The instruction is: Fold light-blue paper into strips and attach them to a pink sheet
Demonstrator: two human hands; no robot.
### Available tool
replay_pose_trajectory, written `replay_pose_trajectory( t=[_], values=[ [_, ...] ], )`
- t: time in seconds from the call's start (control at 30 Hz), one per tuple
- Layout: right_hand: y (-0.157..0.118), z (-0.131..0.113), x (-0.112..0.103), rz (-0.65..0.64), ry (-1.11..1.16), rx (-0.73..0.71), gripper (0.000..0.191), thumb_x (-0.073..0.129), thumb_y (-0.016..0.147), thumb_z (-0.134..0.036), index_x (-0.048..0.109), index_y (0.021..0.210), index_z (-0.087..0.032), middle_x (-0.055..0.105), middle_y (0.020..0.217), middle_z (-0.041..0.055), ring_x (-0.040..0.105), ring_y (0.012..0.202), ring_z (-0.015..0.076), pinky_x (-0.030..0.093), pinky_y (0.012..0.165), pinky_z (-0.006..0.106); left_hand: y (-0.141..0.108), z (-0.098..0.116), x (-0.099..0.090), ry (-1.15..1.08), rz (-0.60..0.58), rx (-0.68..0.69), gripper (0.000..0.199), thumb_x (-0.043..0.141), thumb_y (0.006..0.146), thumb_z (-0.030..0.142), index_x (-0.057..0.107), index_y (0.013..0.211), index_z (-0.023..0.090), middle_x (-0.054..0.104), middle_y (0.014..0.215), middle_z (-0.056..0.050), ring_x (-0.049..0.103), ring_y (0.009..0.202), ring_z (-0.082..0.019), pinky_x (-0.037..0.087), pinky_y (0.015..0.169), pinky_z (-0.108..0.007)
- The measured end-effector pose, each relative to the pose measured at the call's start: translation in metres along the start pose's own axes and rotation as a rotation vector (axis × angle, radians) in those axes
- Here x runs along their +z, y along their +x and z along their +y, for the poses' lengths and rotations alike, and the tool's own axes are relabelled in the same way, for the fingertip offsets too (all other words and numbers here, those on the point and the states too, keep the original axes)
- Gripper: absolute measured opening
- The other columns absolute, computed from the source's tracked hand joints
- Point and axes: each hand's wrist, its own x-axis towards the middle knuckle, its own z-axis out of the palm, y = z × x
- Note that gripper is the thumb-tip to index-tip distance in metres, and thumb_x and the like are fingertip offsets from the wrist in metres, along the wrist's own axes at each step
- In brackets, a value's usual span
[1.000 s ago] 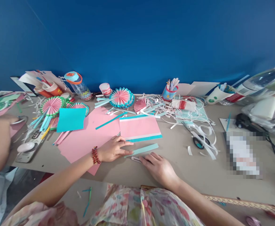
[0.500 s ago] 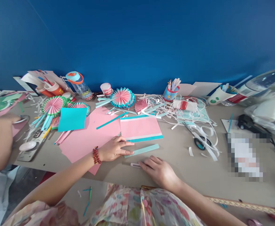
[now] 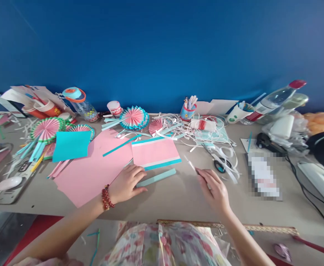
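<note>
In the right fingers (image 3: pixel 208 177), a slim tool (image 3: pixel 192 165), long axis diagonal, tip forward-left.

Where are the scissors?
In the head view, the scissors lie right of centre on the desk, just beyond the right hand, among white paper strips.

Right fingers (image 3: pixel 207 175) hide part of the blurred slim tool (image 3: pixel 191 164)

head-worn view, facing forward and down, desk (image 3: pixel 173 201) near, wall (image 3: pixel 162 55) beyond
</note>
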Motion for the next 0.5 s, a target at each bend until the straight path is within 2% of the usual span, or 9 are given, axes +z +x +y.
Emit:
replay_pose_trajectory(
  t=[0.07, 0.2, 0.37, 0.5],
  values=[
    [-0.003, 0.005, -0.001, 0.046, 0.016, 0.072, 0.024, 0.048, 0.096, -0.020, 0.063, 0.114, -0.021, 0.064, 0.099, 0.0089, 0.063, 0.087, 0.0204, 0.050, 0.075, 0.031, 0.001, 0.008, 0.004, 0.048, 0.002, -0.041, 0.025, 0.060, 0.091, 0.041, 0.061, 0.105, 0.020, 0.061, 0.107, -0.008, 0.057, 0.101, -0.025, 0.045, 0.089, -0.040],
    [-0.011, 0.005, 0.008, 0.002, 0.055, 0.098, 0.023, 0.047, 0.097, -0.023, 0.062, 0.114, -0.021, 0.065, 0.099, 0.0092, 0.062, 0.086, 0.0202, 0.050, 0.075, 0.031, 0.005, 0.013, 0.008, 0.005, 0.037, -0.114, 0.009, 0.059, 0.093, 0.029, 0.060, 0.095, 0.020, 0.063, 0.098, -0.005, 0.059, 0.094, -0.021, 0.046, 0.084, -0.036],
    [-0.014, 0.004, 0.014, 0.003, 0.097, 0.124, 0.022, 0.047, 0.097, -0.025, 0.063, 0.112, -0.021, 0.065, 0.098, 0.0088, 0.063, 0.086, 0.0198, 0.051, 0.075, 0.031, 0.017, 0.011, 0.001, -0.095, 0.084, -0.148, 0.011, 0.061, 0.092, 0.031, 0.062, 0.096, 0.022, 0.068, 0.097, -0.002, 0.062, 0.092, -0.019, 0.048, 0.083, -0.033],
    [-0.014, 0.006, 0.012, 0.014, 0.125, 0.149, 0.022, 0.047, 0.097, -0.026, 0.064, 0.111, -0.021, 0.064, 0.097, 0.0087, 0.063, 0.085, 0.0199, 0.051, 0.075, 0.032, 0.033, 0.008, -0.006, -0.145, 0.073, -0.179, 0.010, 0.061, 0.091, 0.032, 0.066, 0.094, 0.023, 0.070, 0.097, -0.001, 0.064, 0.091, -0.017, 0.049, 0.082, -0.029]
  ],
)
